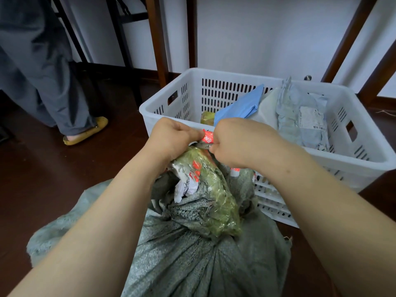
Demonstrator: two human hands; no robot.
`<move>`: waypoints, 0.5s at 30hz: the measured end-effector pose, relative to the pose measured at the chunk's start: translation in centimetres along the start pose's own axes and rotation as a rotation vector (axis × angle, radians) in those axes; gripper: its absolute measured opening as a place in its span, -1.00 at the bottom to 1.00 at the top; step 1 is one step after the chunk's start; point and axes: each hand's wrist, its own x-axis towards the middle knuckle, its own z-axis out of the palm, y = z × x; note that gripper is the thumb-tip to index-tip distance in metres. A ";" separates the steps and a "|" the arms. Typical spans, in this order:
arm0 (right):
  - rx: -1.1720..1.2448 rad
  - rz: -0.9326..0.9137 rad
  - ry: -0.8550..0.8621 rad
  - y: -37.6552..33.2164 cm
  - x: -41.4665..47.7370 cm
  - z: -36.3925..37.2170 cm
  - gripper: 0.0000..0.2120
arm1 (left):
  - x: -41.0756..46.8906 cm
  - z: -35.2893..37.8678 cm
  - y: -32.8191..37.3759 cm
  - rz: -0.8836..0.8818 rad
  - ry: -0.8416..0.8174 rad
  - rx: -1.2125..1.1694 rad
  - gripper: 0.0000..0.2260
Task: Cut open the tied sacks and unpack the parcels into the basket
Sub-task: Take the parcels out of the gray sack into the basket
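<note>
Nearest, at the bottom of view: a grey-green woven plastic sack (192, 264), slumped on the dark brown wooden floor (64, 168), its cloth gathered into folds toward a bunched neck. Around that neck, a wrap of yellowish-green clear tape (216, 200) with red print, and crumpled white paper showing just left of it. Two bare forearms reaching in from the lower corners, meeting above the neck.

Left hand (171, 136): fingers curled into a fist at the top of the bunch, pinching one end of a small red printed strip (207, 137). Right hand (235, 140): fingers curled too, pinching the other end, knuckles up. Just under the strip, a thin grey sliver, too small to identify.

Directly behind the hands and touching the sack: a white slotted plastic basket (364, 159). Inside, a light blue plastic parcel (242, 106) leaning near the middle, a grey bubble-wrap mailer (300, 116) with a white label toward the right, and a small yellowish item low at the front wall.

Farther left, a standing person in grey trousers (42, 71) and a yellow slipper (90, 131). Beyond, brown wooden furniture legs (158, 39) against a white wall.
</note>
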 end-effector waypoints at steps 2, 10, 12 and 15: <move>-0.043 -0.013 0.033 -0.8 0.1 0.6 -0.72 | -0.1 0.3 0.1 0.034 -0.004 0.081 -0.90; -0.016 -0.035 -0.091 -1.4 -0.1 0.4 -0.76 | 0.1 0.2 -1.2 0.126 0.060 0.371 -0.69; -0.025 -0.018 -0.115 -1.2 -0.2 0.1 -0.76 | 0.1 0.3 -1.3 0.129 0.092 0.400 -0.67; -0.033 -0.013 -0.117 -1.0 -0.1 0.3 -0.77 | 0.0 0.7 -1.0 0.163 0.112 0.397 -0.68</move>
